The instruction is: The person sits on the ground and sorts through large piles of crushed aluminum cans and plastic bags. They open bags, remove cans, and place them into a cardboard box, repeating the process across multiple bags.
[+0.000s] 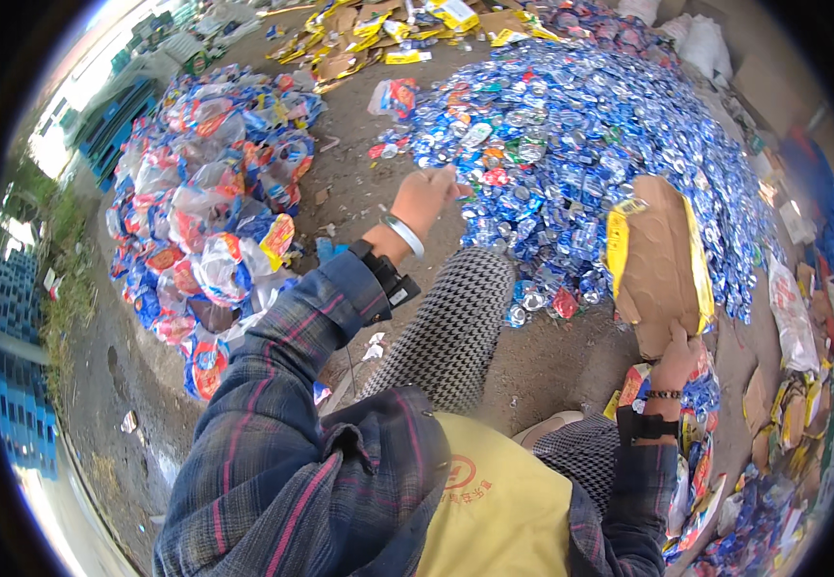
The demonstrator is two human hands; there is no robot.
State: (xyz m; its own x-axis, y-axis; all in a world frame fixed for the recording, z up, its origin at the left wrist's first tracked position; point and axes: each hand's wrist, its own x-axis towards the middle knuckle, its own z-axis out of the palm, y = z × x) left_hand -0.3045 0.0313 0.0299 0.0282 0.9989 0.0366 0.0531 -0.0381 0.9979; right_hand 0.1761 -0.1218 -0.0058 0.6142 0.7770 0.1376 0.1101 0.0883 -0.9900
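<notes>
My right hand (676, 357) grips the near end of a flattened brown cardboard tray (658, 267) with yellow printed edges, held up in front of a big heap of crushed blue and silver cans (568, 137). Round dents mark the cardboard. My left hand (427, 195), with a silver bangle at the wrist, is raised at the near left edge of the can heap. Its fingers are partly bent, and whether something small is between them cannot be told.
A heap of printed plastic wrap (208, 195) lies on the left. Flattened yellow and brown cartons (359, 32) lie at the far side. Blue pallets (114, 126) stand at the far left. A white sack (792, 317) and more scrap lie on the right.
</notes>
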